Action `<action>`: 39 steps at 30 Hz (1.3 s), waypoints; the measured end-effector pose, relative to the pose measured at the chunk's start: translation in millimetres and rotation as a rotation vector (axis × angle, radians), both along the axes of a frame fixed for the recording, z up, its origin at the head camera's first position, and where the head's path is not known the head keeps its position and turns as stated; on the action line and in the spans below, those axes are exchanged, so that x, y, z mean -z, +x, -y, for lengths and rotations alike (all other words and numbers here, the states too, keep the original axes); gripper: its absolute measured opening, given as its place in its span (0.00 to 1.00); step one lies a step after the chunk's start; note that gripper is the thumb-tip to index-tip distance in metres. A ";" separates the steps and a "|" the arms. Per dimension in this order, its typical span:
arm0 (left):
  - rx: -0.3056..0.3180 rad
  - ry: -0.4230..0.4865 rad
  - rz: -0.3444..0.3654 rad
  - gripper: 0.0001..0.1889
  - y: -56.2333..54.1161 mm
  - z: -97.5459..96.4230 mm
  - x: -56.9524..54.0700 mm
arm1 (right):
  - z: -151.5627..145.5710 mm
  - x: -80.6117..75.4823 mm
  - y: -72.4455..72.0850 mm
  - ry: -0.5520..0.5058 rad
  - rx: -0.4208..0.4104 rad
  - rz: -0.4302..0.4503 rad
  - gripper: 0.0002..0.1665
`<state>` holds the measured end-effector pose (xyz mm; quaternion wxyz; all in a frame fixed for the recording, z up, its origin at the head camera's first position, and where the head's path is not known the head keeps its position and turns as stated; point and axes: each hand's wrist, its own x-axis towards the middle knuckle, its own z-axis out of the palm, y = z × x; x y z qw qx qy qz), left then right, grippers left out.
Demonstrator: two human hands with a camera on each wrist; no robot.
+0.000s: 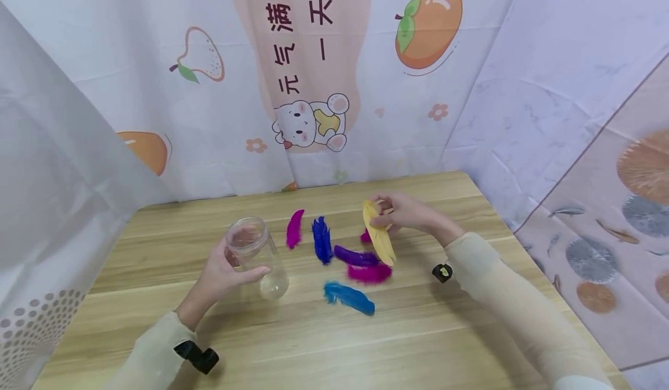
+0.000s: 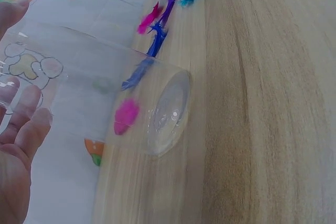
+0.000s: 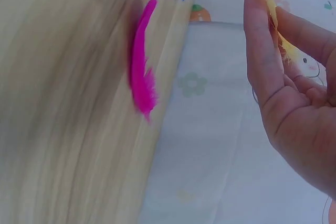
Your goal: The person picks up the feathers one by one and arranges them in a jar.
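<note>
My left hand (image 1: 219, 275) grips a clear plastic jar (image 1: 273, 262) near its open mouth, with the thumb along the near side. The jar stands tilted over the left part of the table, and in the left wrist view feathers show through its wall (image 2: 89, 103). A yellow feather (image 1: 379, 234) hangs from my right hand (image 1: 403, 211), pinched between thumb and fingers. Under it lie a purple feather (image 1: 355, 256) and a magenta feather (image 1: 370, 274). Another magenta feather (image 3: 138, 61), mostly hidden by the right hand in the head view, lies behind them.
On the wooden table (image 1: 292, 349) between the hands rest a dark blue feather (image 1: 322, 240), a magenta feather (image 1: 295, 229) at the back and a light blue feather (image 1: 349, 298) nearer the front. Behind the table's far edge hangs a printed curtain (image 1: 209, 123).
</note>
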<state>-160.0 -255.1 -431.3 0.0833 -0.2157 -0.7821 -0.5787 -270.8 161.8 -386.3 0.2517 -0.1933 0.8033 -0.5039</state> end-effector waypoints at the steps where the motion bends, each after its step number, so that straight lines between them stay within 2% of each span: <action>1: 0.001 0.000 0.000 0.43 0.0 0.3 0.7 | 2.2 -1.0 -0.3 0.000 -0.003 0.003 0.33; 14: 0.014 -0.002 0.003 0.43 0.0 1.7 0.8 | 19.8 -10.7 -3.2 0.000 -0.012 0.037 0.37; 24: 0.016 0.003 -0.009 0.42 -0.1 1.0 1.4 | 33.8 -20.4 3.6 -0.030 -0.047 0.080 0.36; 31: 0.024 0.005 -0.019 0.43 1.0 1.0 1.6 | 45.2 -28.7 6.5 -0.066 -0.109 0.032 0.31; 39: 0.009 -0.003 -0.012 0.42 1.8 1.7 0.9 | 60.9 -37.6 8.0 -0.092 -0.125 0.029 0.30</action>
